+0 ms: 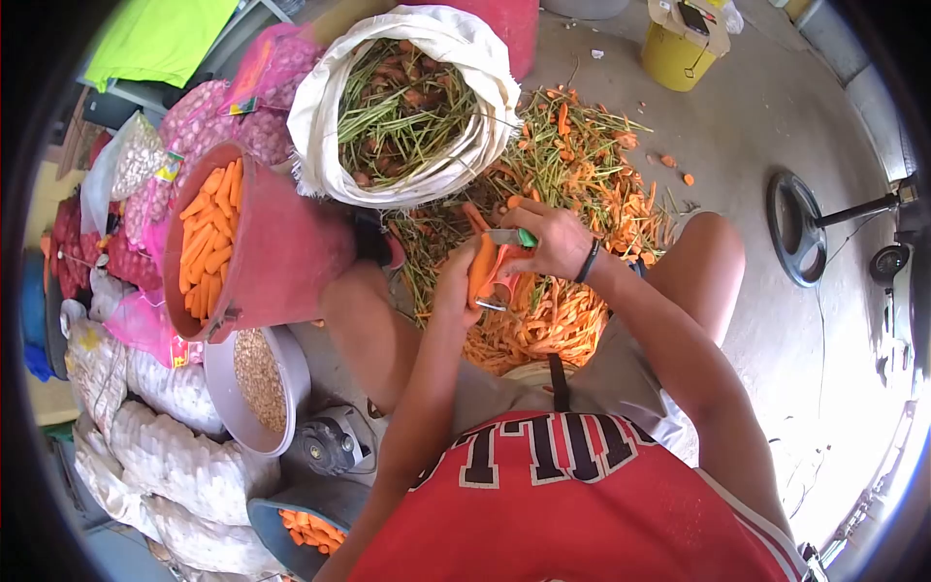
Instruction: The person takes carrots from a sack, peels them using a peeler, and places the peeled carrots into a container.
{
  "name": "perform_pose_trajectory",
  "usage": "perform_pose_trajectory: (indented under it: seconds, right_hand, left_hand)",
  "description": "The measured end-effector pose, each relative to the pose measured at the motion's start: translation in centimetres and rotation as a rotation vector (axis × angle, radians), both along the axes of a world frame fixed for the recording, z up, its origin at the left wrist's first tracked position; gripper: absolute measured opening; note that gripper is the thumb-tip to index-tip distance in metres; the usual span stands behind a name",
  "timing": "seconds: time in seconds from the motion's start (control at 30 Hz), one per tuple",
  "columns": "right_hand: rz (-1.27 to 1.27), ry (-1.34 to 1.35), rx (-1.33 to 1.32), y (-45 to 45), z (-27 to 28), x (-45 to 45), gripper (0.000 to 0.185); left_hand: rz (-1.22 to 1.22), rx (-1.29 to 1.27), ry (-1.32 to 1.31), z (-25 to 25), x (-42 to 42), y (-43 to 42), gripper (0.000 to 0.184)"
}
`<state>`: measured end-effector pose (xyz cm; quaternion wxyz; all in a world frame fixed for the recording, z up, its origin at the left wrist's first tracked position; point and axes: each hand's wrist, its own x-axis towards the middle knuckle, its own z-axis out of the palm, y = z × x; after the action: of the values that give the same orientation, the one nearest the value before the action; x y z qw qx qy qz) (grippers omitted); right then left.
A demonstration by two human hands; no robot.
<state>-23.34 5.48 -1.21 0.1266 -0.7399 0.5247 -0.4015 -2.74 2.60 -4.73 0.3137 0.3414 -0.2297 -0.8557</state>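
My left hand is closed around a carrot, held upright over the heap of peelings. My right hand is closed on a small knife with a green handle, its blade reaching across the carrot's upper part. A red-orange peeler also sits in the right hand, its metal head near the carrot's lower end. Orange carrot peelings lie piled between my legs. Just beyond my hands stands a white woven sack of unpeeled carrots with green stalks.
To the left a tilted red bucket holds peeled carrots. A basin and a dark tub are nearer. Stacked sacks line the left side. Cut stalks and scraps cover the floor ahead; a yellow bucket stands farther off.
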Motion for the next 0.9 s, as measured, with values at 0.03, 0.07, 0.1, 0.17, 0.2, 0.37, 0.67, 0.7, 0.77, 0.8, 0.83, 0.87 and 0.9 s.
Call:
perform_pose_trajectory:
  seconds: [0.03, 0.07, 0.1, 0.17, 0.2, 0.37, 0.67, 0.7, 0.77, 0.8, 0.83, 0.87, 0.9]
  right_hand:
    - [0.032, 0.027, -0.030, 0.3, -0.1, 0.6, 0.053]
    - [0.001, 0.045, 0.008, 0.0, 0.0, -0.5, 0.051]
    - [-0.119, 0.031, 0.059, -1.1, -1.3, -1.9, 0.052]
    - [-0.324, 0.061, 0.070, -1.9, -0.1, -3.2, 0.052]
    - [-0.269, -0.006, 0.084, -1.6, 0.0, -3.0, 0.051]
    - [0.039, 0.042, -0.037, 0.2, -0.6, 0.6, 0.057]
    - [-0.021, -0.014, 0.020, 0.1, 0.0, 0.1, 0.058]
    - [-0.014, 0.034, -0.020, 0.3, -0.4, 0.7, 0.059]
    - [-0.063, 0.083, 0.092, -0.6, -0.9, -1.0, 0.062]
    - [-0.142, 0.069, 0.099, -1.5, -1.5, -2.1, 0.063]
    - [-0.216, 0.067, 0.092, -1.8, -1.7, -2.9, 0.062]
    - [-0.290, 0.067, 0.083, -2.1, -1.8, -3.7, 0.061]
    - [-0.360, 0.070, 0.072, -2.2, -1.7, -4.2, 0.061]
  left_hand:
    - [-0.028, -0.039, -0.009, 0.1, 0.1, 0.2, 0.033]
    - [-0.062, -0.069, -0.025, 0.2, 0.5, 0.7, 0.032]
    - [-0.104, -0.104, -0.036, 0.5, 0.6, 1.0, 0.032]
    - [-0.092, -0.044, -0.040, -1.6, 1.4, 0.4, 0.032]
    - [-0.090, -0.012, 0.011, -1.7, 1.4, 0.2, 0.031]
    - [0.073, 0.128, -0.064, 1.2, -0.7, 0.5, 0.029]
    - [0.015, 0.053, 0.012, 0.2, -0.2, 0.1, 0.032]
    - [-0.021, 0.020, 0.016, -0.3, 0.1, -0.1, 0.032]
    - [-0.105, -0.029, 0.008, -2.2, 1.2, 0.2, 0.033]
    - [-0.098, -0.069, -0.049, -0.5, 1.0, 0.7, 0.033]
    - [-0.104, -0.012, -0.033, -0.9, 1.2, 0.7, 0.032]
    - [-0.110, 0.042, -0.014, -1.5, 1.5, 0.4, 0.031]
    - [-0.112, 0.095, 0.006, -1.2, 1.4, 0.3, 0.031]
